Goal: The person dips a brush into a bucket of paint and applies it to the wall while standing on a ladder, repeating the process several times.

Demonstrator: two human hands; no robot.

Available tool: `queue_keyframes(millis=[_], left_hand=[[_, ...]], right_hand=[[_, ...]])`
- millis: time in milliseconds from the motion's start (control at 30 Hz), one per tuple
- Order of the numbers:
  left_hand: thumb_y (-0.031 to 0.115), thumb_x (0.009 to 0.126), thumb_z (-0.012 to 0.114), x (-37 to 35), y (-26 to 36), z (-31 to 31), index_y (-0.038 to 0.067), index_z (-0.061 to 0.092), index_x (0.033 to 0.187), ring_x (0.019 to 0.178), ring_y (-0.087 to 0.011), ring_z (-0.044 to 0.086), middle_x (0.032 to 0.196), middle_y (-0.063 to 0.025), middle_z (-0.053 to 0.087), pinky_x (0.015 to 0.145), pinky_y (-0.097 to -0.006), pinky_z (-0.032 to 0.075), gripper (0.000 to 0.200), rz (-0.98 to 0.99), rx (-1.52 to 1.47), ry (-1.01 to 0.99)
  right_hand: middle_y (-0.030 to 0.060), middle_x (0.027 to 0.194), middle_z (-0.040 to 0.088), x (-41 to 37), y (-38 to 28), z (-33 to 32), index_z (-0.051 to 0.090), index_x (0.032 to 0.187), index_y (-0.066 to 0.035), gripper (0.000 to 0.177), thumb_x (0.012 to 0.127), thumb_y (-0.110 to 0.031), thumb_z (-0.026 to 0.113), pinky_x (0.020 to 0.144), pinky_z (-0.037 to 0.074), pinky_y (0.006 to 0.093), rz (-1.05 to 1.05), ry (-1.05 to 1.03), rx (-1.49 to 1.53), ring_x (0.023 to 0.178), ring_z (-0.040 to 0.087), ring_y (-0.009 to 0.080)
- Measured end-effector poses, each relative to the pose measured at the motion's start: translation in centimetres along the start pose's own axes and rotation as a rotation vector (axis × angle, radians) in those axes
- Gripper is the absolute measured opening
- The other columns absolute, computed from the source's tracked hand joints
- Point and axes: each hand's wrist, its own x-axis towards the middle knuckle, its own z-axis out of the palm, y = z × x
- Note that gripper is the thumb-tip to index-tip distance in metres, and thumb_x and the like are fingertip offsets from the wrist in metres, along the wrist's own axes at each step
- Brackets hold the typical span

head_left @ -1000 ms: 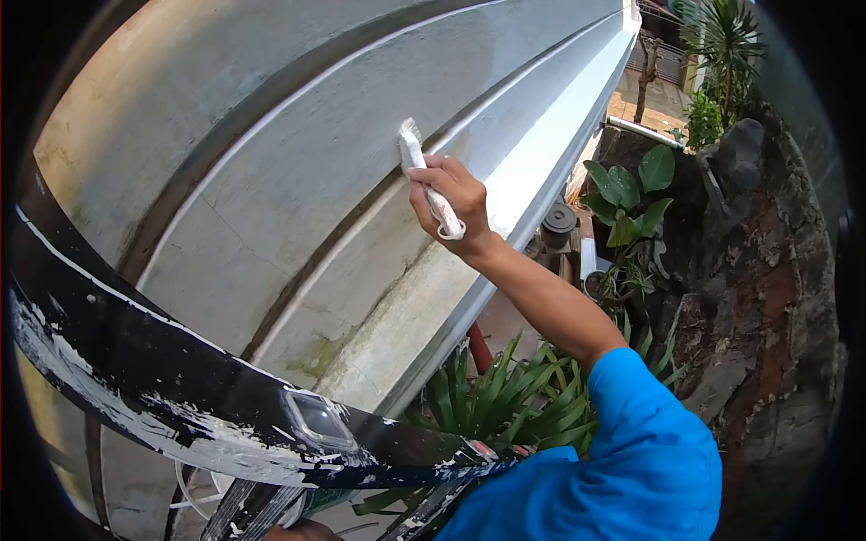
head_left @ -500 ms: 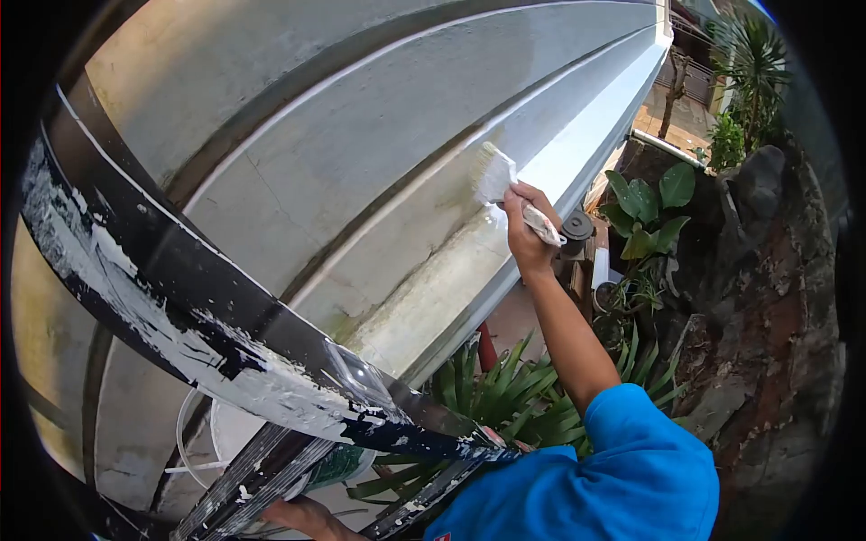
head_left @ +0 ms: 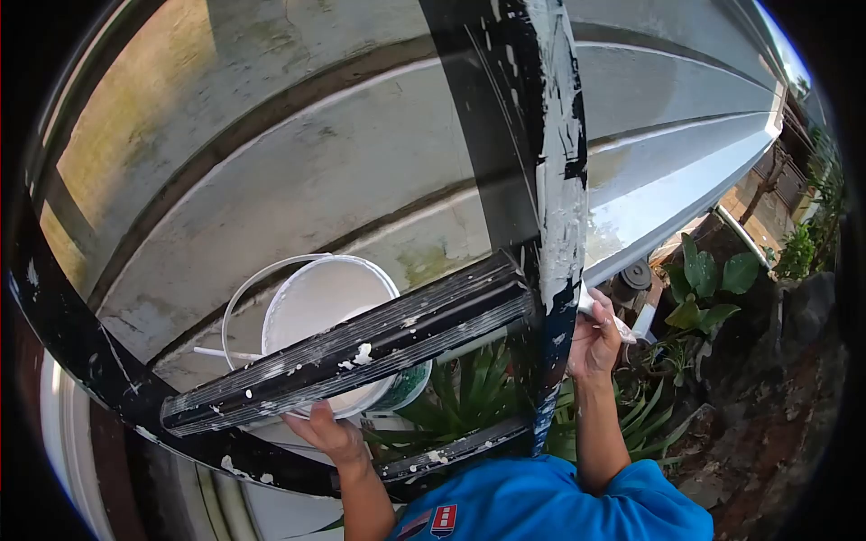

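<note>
My right hand (head_left: 595, 341) is closed round the handle of a paintbrush (head_left: 622, 331), beside the paint-smeared ladder rail. The rail hides most of the brush's head. My left hand (head_left: 332, 435) is at the near rim of a paint bucket (head_left: 390, 284), just below a ladder rung, with its fingers bent against the rim and partly hidden. The bucket holds white paint and has a thin wire handle arching on its left. The black ladder rung (head_left: 361, 347), spotted with white paint, crosses in front of the bucket.
A grey wall (head_left: 361, 162) with curved ledges stretches across the view, and its far-right ledge (head_left: 658, 207) looks wet and white. The ladder rail (head_left: 561, 162) stands close in front of me. Green plants (head_left: 713, 270) and a rocky bank (head_left: 767, 397) lie below right.
My right hand has drawn the brush away from the wall ledge, down behind the ladder rail. My view has swung left, bringing the bucket and my left hand fully into sight.
</note>
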Motion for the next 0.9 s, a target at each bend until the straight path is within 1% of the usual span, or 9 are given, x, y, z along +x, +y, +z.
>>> queue_keyframes(millis=[133, 333, 400, 467, 533, 633, 667, 700, 900], left_hand=[[0.013, 0.071, 0.050, -0.3, 0.5, -0.4, -0.006, 0.020, 0.143, 0.125, -0.0287, 0.040, 0.138, -0.0197, 0.036, 0.110, -0.0383, 0.027, 0.081, -0.005, -0.056, -0.059], [0.010, 0.067, 0.047, 0.1, 1.1, -0.1, -0.005, 0.024, 0.144, 0.129, -0.0282, 0.037, 0.140, -0.0181, 0.037, 0.112, -0.0374, 0.023, 0.082, 0.107, -0.034, -0.131], [0.014, 0.072, 0.054, 0.8, 1.2, -0.2, -0.007, 0.020, 0.143, 0.122, -0.0292, 0.042, 0.135, -0.0208, 0.039, 0.108, -0.0381, 0.028, 0.081, 0.078, 0.033, -0.140], [0.006, 0.075, 0.048, 1.6, 1.2, -0.1, -0.006, 0.030, 0.139, 0.117, -0.0248, 0.045, 0.130, -0.0169, 0.045, 0.107, -0.0356, 0.029, 0.068, 0.044, 0.034, -0.196], [0.001, 0.077, 0.046, 2.6, 0.9, -0.4, -0.005, 0.037, 0.136, 0.111, -0.0198, 0.047, 0.123, -0.0114, 0.051, 0.103, -0.0323, 0.031, 0.060, 0.033, 0.100, -0.269], [0.004, 0.078, 0.046, 3.7, 1.5, -0.5, -0.005, 0.037, 0.136, 0.106, -0.0187, 0.049, 0.118, -0.0108, 0.053, 0.100, -0.0319, 0.034, 0.059, -0.017, 0.165, -0.311], [0.016, 0.089, 0.055, 4.3, 1.8, -0.3, -0.006, 0.035, 0.136, 0.104, -0.0220, 0.053, 0.113, -0.0142, 0.057, 0.097, -0.0361, 0.038, 0.056, 0.057, 0.088, -0.337], [0.017, 0.089, 0.054, 4.6, 1.5, -0.4, -0.006, 0.034, 0.137, 0.104, -0.0218, 0.053, 0.113, -0.0142, 0.057, 0.097, -0.0363, 0.038, 0.056, 0.082, 0.100, -0.336], [0.024, 0.093, 0.049, 3.7, -0.6, -0.7, -0.009, 0.026, 0.137, 0.112, -0.0226, 0.049, 0.121, -0.0171, 0.050, 0.102, -0.0370, 0.034, 0.059, 0.250, 0.228, -0.210]], right_hand=[[0.0150, 0.107, 0.064, 1.0, 0.0, 3.4, 0.049, 0.119, 0.000, 0.026, 0.094, -0.009, 0.052, 0.083, 0.056, 0.0366, 0.159, -0.159, 0.036, 0.095, 0.066, 0.0223], [0.0152, 0.113, 0.061, 2.3, 1.9, 10.3, 0.051, 0.124, -0.001, 0.047, 0.092, -0.035, 0.058, 0.085, 0.055, 0.0399, 0.081, -0.360, -0.193, 0.099, 0.063, 0.0250], [0.0130, 0.104, 0.063, 4.6, 2.9, 11.4, 0.054, 0.118, 0.000, 0.042, 0.089, -0.029, 0.064, 0.078, 0.057, 0.0341, 0.009, -0.383, -0.477, 0.088, 0.065, 0.0198], [0.0116, 0.094, 0.064, 5.8, 3.2, 13.9, 0.056, 0.112, 0.001, 0.036, 0.087, -0.021, 0.068, 0.071, 0.057, 0.0280, 0.037, -0.545, -0.625, 0.079, 0.065, 0.0151], [0.0098, 0.087, 0.064, 3.4, 3.5, 18.2, 0.058, 0.108, 0.002, 0.030, 0.086, -0.016, 0.068, 0.066, 0.056, 0.0233, 0.109, -0.490, -0.642, 0.072, 0.064, 0.0116], [0.0089, 0.079, 0.064, 2.7, 4.6, 20.2, 0.062, 0.100, 0.003, 0.023, 0.085, -0.013, 0.069, 0.064, 0.055, 0.0222, 0.104, -0.528, -0.752, 0.067, 0.064, 0.0112], [0.0087, 0.079, 0.065, 2.3, 4.5, 21.1, 0.062, 0.098, 0.003, 0.022, 0.085, -0.013, 0.069, 0.064, 0.054, 0.0220, 0.110, -0.556, -0.810, 0.067, 0.063, 0.0109], [0.0085, 0.079, 0.065, 2.0, 4.3, 21.9, 0.063, 0.097, 0.003, 0.022, 0.084, -0.014, 0.070, 0.064, 0.054, 0.0218, 0.117, -0.586, -0.870, 0.068, 0.063, 0.0105], [0.0074, 0.079, 0.067, 3.8, 7.3, 25.4, 0.066, 0.090, 0.000, 0.020, 0.080, -0.015, 0.074, 0.059, 0.050, 0.0264, -0.007, -1.337, -1.144, 0.068, 0.062, 0.0129]])
